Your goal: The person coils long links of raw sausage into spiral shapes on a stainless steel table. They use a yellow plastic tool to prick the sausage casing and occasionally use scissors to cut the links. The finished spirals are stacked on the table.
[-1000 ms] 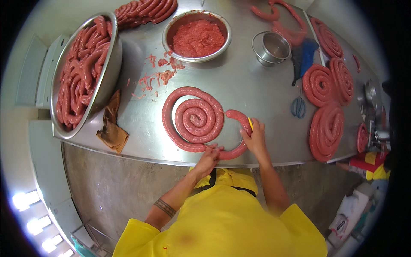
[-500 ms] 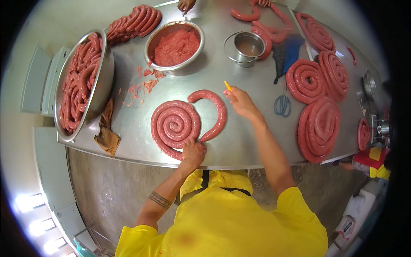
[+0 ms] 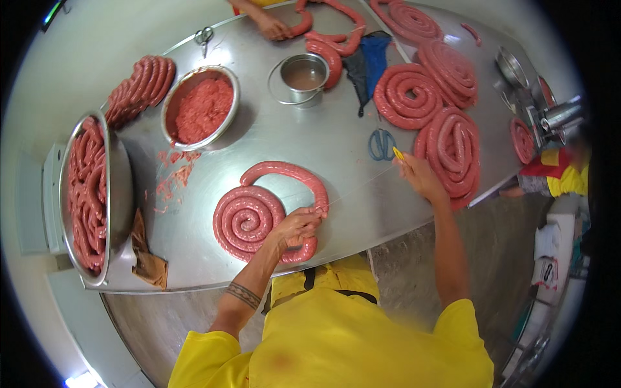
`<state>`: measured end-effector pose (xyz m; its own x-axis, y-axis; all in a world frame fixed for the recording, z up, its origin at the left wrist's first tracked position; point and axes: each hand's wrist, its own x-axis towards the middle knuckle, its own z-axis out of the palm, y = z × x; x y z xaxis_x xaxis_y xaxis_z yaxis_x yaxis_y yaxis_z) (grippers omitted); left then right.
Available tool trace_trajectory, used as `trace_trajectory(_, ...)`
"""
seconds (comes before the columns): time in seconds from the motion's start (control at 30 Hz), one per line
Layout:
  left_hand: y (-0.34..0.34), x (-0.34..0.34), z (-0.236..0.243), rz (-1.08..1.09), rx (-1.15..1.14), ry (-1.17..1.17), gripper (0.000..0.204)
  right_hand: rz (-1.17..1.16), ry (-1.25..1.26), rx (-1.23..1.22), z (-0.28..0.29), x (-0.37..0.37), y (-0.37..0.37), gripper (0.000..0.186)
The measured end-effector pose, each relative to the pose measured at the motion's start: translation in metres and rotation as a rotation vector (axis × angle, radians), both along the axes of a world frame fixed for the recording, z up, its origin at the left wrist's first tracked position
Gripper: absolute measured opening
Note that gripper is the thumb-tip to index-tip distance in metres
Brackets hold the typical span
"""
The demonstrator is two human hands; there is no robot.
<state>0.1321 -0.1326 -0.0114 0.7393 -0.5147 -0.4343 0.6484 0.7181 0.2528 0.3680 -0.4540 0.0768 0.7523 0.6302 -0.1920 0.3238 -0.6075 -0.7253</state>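
Coiled sausage being tied at the near edge of the steel bench

The sausage coil (image 3: pixel 249 220) lies flat near the bench's (image 3: pixel 304 136) front edge, its loose end curving round to the left hand (image 3: pixel 296 227), whose fingers are pinched together on the casing. A thin string (image 3: pixel 362 189) runs taut from there to the right hand (image 3: pixel 419 178), closed on the string and a small yellow piece. Blue scissors (image 3: pixel 381 143) lie just beside that hand. Further off stand a bowl of minced meat (image 3: pixel 200 108), a small metal pot (image 3: pixel 304 76) and more finished coils (image 3: pixel 453 149).
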Motion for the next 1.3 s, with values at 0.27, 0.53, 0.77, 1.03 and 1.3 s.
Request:
trace_trajectory(0.27,-0.043,0.004,-0.007,0.468,0.288,0.351,0.015,0.027,0.83,-0.059,0.01,-0.18,-0.067,0.033)
trace_trajectory(0.53,-0.011,-0.006,0.035,0.346,1.858,-0.608,0.023,-0.192,0.088,0.165,-0.061,-0.134,0.085,0.016)
trace_trajectory(0.77,0.015,-0.007,0.043,0.364,0.98,-0.187,0.026,-0.353,0.522,0.882,-0.016,-0.08,0.121,0.019)
trace_trajectory(1.03,-0.008,0.001,0.018,0.169,0.091,0.023,0.025,-0.53,0.832,1.196,0.0,-0.048,-0.046,0.019)
trace_trajectory(1.3,-0.038,-0.004,0.024,0.343,0.421,0.256,0.022,-0.133,1.246,0.08,-0.02,-0.168,-0.034,0.023)
